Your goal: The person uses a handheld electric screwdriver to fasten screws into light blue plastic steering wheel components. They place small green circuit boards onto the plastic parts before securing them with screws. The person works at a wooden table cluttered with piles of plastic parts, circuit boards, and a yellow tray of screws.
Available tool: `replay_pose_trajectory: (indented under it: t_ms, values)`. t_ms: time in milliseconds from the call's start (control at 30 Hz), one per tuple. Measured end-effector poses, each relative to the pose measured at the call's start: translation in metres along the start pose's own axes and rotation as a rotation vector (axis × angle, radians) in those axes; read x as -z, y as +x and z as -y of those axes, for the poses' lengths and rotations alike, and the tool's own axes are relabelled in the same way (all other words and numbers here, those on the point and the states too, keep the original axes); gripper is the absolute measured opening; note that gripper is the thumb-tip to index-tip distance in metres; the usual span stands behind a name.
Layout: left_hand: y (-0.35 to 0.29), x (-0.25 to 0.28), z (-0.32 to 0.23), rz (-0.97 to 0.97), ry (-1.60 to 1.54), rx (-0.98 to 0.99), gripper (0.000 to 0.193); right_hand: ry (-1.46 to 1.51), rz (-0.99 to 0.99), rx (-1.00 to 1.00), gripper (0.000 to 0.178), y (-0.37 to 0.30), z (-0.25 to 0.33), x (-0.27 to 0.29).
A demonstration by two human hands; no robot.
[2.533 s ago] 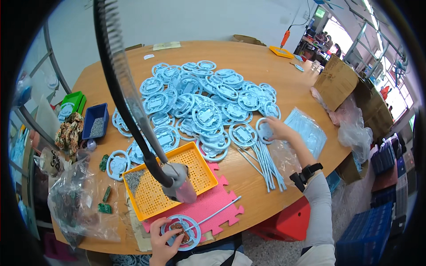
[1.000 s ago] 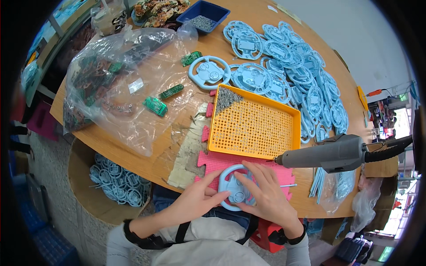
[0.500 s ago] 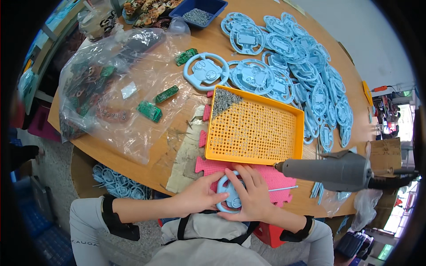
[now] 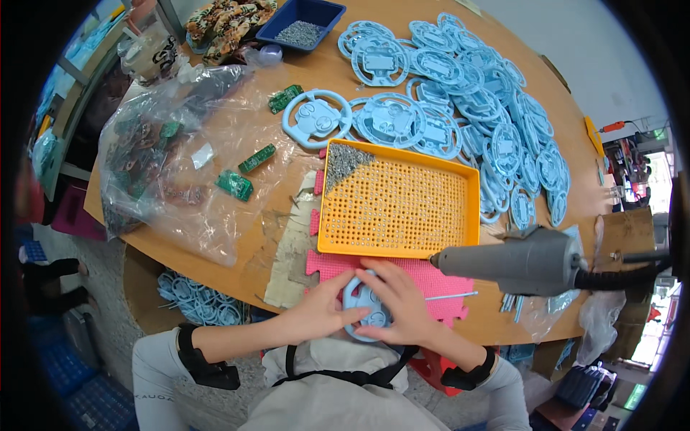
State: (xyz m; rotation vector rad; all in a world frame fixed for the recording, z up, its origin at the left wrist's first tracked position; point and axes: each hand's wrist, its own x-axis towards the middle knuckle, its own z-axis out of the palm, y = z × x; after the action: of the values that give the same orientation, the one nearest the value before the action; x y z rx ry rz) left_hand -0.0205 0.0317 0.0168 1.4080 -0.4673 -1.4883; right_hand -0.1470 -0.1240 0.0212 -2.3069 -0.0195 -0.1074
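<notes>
At the table's near edge, a light blue plastic toy steering wheel (image 4: 375, 310) is held between my two hands. My left hand (image 4: 322, 309) grips its left rim, the thumb lying over the face. From the other side my right hand (image 4: 404, 300) closes on it, fingers across the top and the palm hiding its right part. Under and beyond the hands lies a pink foam mat (image 4: 323, 266). A thin light blue rod (image 4: 453, 295) sticks out to the right of my right hand.
A grey electric screwdriver (image 4: 503, 264) points left, just right of my hands. Beyond them stands a yellow perforated tray (image 4: 395, 253) with screws. Several blue wheel parts (image 4: 460, 79) are piled behind it. Green circuit boards (image 4: 234, 184) and a clear plastic bag (image 4: 201, 223) lie left; a blue bin (image 4: 327, 16) sits far back.
The view has shifted, so the table things sit further left in the picture. Both hands stay on the toy steering wheel, with its face now partly turned and more covered by fingers.
</notes>
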Motion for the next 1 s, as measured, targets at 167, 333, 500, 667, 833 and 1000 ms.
replay_pose_trajectory:
  t_ms: [167, 333, 500, 667, 833, 1000]
  values:
    - [-0.027, -0.002, -0.015, 0.039, 0.129, -0.175, 0.048, 0.440, 0.020, -0.377, 0.057, -0.033, 0.015, 0.038]
    - [-0.051, -0.012, -0.045, -0.007, 0.374, -0.203, 0.040, 0.372, 0.033, -0.368, 0.053, -0.045, 0.038, 0.045]
    - [-0.033, -0.023, -0.024, -0.216, 0.248, -0.649, 0.026, 0.369, -0.070, -0.332, 0.045, -0.042, 0.048, 0.035]
    - [-0.015, -0.018, -0.028, -0.180, 0.305, -0.943, 0.021, 0.150, -0.205, -0.091, 0.027, -0.045, 0.039, 0.020]
    - [-0.010, -0.016, -0.042, 0.020, 0.409, -0.887, 0.031, 0.128, -0.183, -0.156, 0.025, -0.046, 0.040, 0.030]
    - [-0.005, -0.013, -0.043, 0.222, 0.746, -0.971, 0.050, 0.259, -0.151, -0.244, 0.036, -0.053, 0.026, 0.081]
